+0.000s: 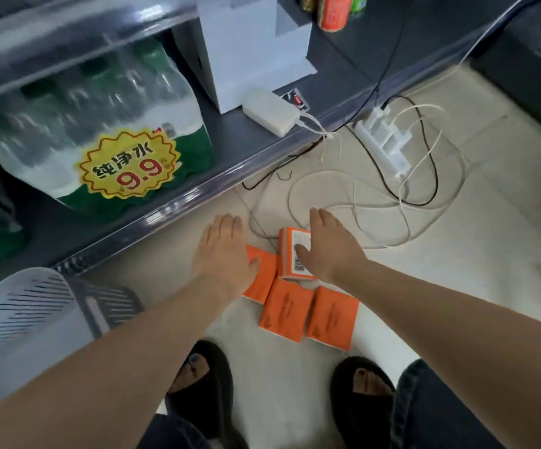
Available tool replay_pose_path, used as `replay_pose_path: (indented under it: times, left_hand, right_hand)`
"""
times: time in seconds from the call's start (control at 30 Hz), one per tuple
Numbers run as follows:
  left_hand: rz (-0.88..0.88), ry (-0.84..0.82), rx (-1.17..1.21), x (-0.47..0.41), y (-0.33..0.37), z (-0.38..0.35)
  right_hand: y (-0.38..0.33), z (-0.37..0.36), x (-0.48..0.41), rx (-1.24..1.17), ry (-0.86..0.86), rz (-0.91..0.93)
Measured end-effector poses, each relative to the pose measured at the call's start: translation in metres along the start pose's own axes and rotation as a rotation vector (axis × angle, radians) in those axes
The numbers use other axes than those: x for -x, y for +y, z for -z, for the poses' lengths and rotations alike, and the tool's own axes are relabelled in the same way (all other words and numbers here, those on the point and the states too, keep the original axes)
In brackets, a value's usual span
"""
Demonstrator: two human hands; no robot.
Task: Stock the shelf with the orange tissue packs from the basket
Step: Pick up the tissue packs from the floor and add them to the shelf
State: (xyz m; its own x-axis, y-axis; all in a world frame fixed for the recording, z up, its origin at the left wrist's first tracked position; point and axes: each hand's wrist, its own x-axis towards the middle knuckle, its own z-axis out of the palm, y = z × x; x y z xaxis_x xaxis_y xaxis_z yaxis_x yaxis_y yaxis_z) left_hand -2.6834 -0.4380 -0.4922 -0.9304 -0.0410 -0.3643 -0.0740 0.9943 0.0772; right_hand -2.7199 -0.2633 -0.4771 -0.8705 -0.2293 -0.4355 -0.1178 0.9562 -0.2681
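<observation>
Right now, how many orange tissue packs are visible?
4, all on the floor: one under the left hand, one standing under the right hand, two flat nearer the feet. More could be hidden.

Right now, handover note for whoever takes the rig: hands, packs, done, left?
Left hand: open, palm down over the leftmost orange pack on the floor, not gripping.
Right hand: open, laid on the labelled pack, which stands higher than the rest; no closed grip visible.
Two more packs lie flat on the floor.
Basket at lower left; contents not visible.
Shelf: no orange packs visible on it.
Left: all four visible packs to shelve. Mind the cables just behind them.
</observation>
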Motion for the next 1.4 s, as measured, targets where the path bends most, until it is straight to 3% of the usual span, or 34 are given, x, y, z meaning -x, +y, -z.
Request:
replay_pose_path:
  times: [0.3,0.63,1.0,1.23,1.4]
  left_hand:
    - [0.234,-0.213,0.157,-0.019,-0.018,-0.092]
    - [0.487,-0.300,0.424,-0.029,-0.002,-0.139]
    - [0.510,-0.297,0.522,-0.032,-0.011,-0.138]
    - [0.495,-0.313,0.550,-0.031,-0.017,-0.120]
    - [0.499,-0.316,0.599,-0.031,-0.017,-0.103]
  right_hand:
    - [0.015,-0.086,-0.041,-0.111,-0.152,-0.216]
    - [0.002,-0.138,-0.061,-0.182,-0.038,-0.343]
    - [0.024,-0.137,-0.059,-0.401,0.051,-0.317]
    - [0.050,-0.110,-0.053,-0.376,0.043,-0.346]
    - [0.075,-0.091,-0.049,-0.635,0.054,-0.460]
